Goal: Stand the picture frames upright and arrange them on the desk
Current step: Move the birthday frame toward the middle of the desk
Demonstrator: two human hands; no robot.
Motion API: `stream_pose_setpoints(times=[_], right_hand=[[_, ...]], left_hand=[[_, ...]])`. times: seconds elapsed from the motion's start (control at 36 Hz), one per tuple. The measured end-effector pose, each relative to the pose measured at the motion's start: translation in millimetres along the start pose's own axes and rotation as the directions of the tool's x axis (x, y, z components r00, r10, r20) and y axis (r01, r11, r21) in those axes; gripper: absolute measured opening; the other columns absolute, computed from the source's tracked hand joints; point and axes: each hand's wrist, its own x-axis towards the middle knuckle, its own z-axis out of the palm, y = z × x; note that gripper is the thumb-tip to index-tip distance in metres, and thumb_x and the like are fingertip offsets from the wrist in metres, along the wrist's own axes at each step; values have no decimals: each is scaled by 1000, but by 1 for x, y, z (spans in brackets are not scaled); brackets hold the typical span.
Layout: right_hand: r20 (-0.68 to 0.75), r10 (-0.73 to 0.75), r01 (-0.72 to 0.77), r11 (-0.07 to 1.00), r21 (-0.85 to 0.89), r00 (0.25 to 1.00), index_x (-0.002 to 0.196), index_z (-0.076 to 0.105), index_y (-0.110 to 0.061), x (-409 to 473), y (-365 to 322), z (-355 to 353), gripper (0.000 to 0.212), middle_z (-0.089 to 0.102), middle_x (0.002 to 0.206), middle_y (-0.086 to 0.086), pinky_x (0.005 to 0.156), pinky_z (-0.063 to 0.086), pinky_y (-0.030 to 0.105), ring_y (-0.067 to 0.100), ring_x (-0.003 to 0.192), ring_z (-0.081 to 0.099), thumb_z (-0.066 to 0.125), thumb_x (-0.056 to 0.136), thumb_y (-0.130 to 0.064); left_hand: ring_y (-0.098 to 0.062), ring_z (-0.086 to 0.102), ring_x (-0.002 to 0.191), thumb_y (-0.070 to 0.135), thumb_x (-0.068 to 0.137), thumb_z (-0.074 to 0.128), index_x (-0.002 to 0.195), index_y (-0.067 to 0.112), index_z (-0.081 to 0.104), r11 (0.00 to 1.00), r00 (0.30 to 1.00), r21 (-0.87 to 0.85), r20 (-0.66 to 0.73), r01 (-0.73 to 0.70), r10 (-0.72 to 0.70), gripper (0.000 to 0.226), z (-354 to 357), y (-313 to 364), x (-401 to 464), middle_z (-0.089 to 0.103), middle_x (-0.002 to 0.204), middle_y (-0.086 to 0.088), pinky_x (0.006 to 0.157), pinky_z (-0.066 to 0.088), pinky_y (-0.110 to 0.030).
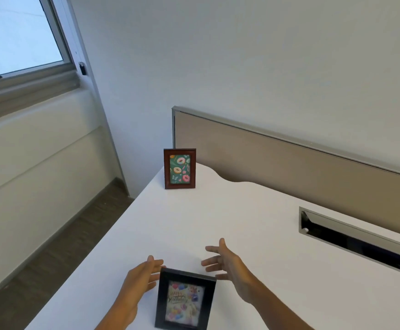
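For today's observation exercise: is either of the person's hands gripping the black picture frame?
No. The left hand and right hand are both open beside the black frame, fingers spread, neither curled round it.

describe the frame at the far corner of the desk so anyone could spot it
Follow the white desk to its far left corner, where the beige partition ends. The brown frame stands upright there, alone, holding a green doughnut picture. The black frame, with a birthday card, stands near the hands.
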Motion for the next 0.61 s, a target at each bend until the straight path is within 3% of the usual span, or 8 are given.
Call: stream_pose_setpoints(times=[0.08,0.19,0.28,0.44,0.61], right_hand=[[-12,-3,3,999,54,1000,137,71,-32,-15,6,3,80,83,121,5,114,48,54,35,126,70,27,97,-85],[-51,2,4,993,116,999,133,74,-31,-29,18,9,86,82,120,7,97,51,43,23,108,74,31,89,-90],[-49,-7,13,992,127,999,129,76,-33,-36,31,17,85,79,124,13,92,53,39,18,99,75,33,87,-92],[-30,-10,13,994,105,999,126,78,-30,-48,49,32,84,75,128,17,93,54,41,20,101,70,28,93,-89],[-61,16,-10,994,111,998,123,79,-29,-60,59,42,86,77,98,0,89,53,40,18,92,71,24,95,-88]], left_hand=[[-29,68,116,47,109,42,129,14,70,999,1000,-24,-18,-23,22,48,0,-6,-15,72,128,-11,109,50,-47],[-26,71,112,48,108,42,120,19,74,997,998,-45,-21,-56,55,44,-2,-16,-32,76,120,-7,107,52,-48],[-20,73,108,49,107,43,115,23,75,996,997,-42,-22,-78,77,42,-4,-25,-39,79,113,-1,99,55,-41],[-14,73,106,50,106,47,113,32,73,993,993,-32,-15,-115,114,32,-2,-40,-51,77,111,8,83,57,-28],[-10,71,103,49,105,48,109,37,68,991,992,-43,-6,-129,129,23,4,-51,-60,75,108,12,77,58,-24]])
